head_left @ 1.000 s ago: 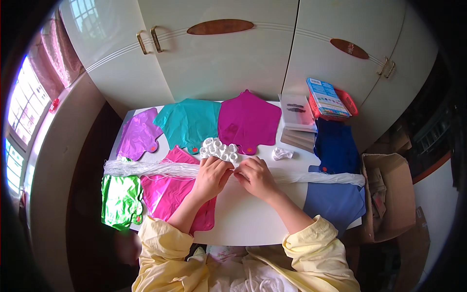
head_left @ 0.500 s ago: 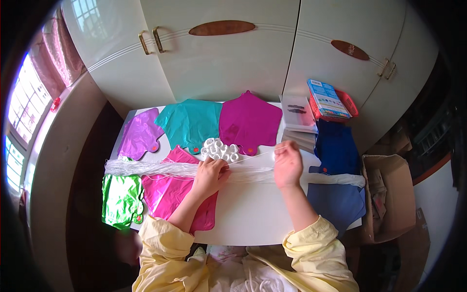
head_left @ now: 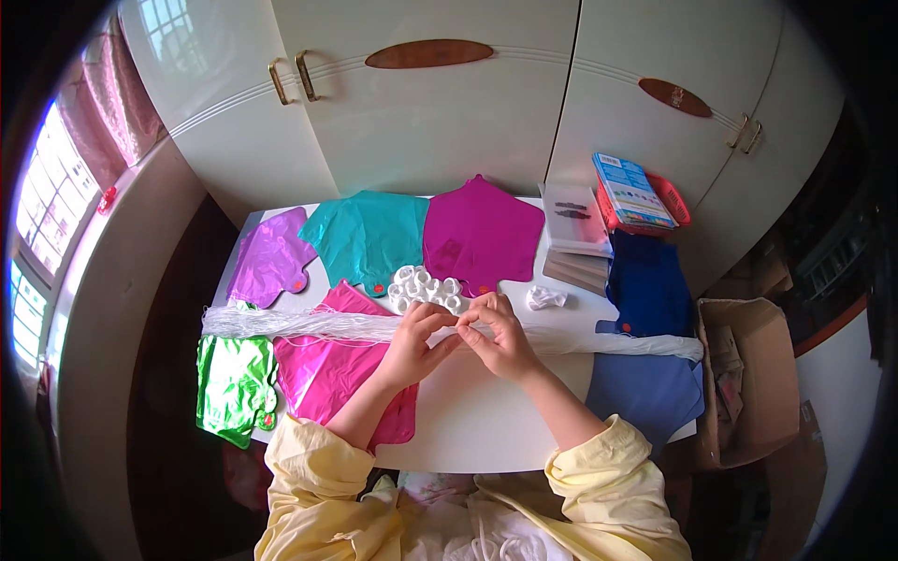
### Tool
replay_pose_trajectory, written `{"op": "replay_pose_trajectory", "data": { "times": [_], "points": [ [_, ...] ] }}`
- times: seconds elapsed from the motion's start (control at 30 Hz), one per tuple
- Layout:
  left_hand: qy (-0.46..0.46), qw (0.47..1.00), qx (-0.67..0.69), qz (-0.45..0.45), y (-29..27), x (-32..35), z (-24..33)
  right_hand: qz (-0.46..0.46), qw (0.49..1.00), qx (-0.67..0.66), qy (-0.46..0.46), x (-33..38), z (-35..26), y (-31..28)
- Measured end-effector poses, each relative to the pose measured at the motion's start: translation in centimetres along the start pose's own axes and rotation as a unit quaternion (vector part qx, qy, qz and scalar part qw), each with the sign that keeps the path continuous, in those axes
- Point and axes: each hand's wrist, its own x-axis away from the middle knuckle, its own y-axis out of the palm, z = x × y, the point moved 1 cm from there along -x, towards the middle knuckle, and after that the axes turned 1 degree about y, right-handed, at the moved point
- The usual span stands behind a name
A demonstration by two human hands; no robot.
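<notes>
My left hand [head_left: 417, 348] and my right hand [head_left: 498, 338] meet over the middle of the table, fingertips pinched close together. A thin white string runs between them, mostly hidden by the fingers. Beneath both hands, a long bundle of white strings [head_left: 299, 323] stretches across the table from left to right. Just beyond the fingertips lies a pile of small white rolls [head_left: 412, 283]. A crumpled white piece [head_left: 545, 297] rests to the right of my right hand. Beside my left forearm, a hot-pink foil sheet [head_left: 323, 374] lies partly under the bundle.
Flat foil pieces surround the work: purple [head_left: 267, 254], teal [head_left: 365, 234], magenta [head_left: 482, 234], green [head_left: 229, 383], dark blue [head_left: 647, 280] and slate blue [head_left: 645, 397]. A clear plastic box [head_left: 575, 222] and red basket [head_left: 672, 198] stand back right. An open carton [head_left: 762, 374] adjoins the table's right side.
My right hand has moved left to meet my left hand, so the string stretched between them is no longer drawn out. The crumpled white piece has come into full view.
</notes>
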Motion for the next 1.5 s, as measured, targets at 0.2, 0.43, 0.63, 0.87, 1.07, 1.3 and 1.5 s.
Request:
{"op": "replay_pose_trajectory", "data": {
  "times": [0.2,0.43,0.63,0.87,1.07,1.3,1.5],
  "points": [
    [-0.130,0.965,0.228,-0.010,0.0,0.5,-1.1,-0.019,0.993,-0.109,0.040,0.3,1.9,-0.3],
    [-0.238,0.788,0.568,-0.006,-1.3,0.9,-1.7,-0.095,0.950,-0.282,0.090,0.9,1.7,1.1],
    [-0.218,0.684,0.696,0.020,-1.5,0.8,-1.7,-0.178,0.956,-0.173,0.157,0.7,0.7,0.4],
    [-0.135,0.654,0.735,0.120,-2.1,0.6,-2.2,-0.094,0.987,-0.066,0.115,-0.1,-0.3,-0.4],
    [-0.060,0.674,0.702,0.224,-3.8,-0.2,-1.6,-0.053,0.991,-0.046,0.111,0.0,0.6,-0.3],
    [-0.006,0.921,-0.358,0.154,-4.4,-1.0,0.6,-0.009,0.993,-0.018,0.114,0.0,0.7,-1.0],
    [-0.088,0.990,-0.107,0.020,-4.9,0.0,-2.4,0.071,0.992,-0.018,0.100,-0.2,1.0,-1.1]
  ]
}}
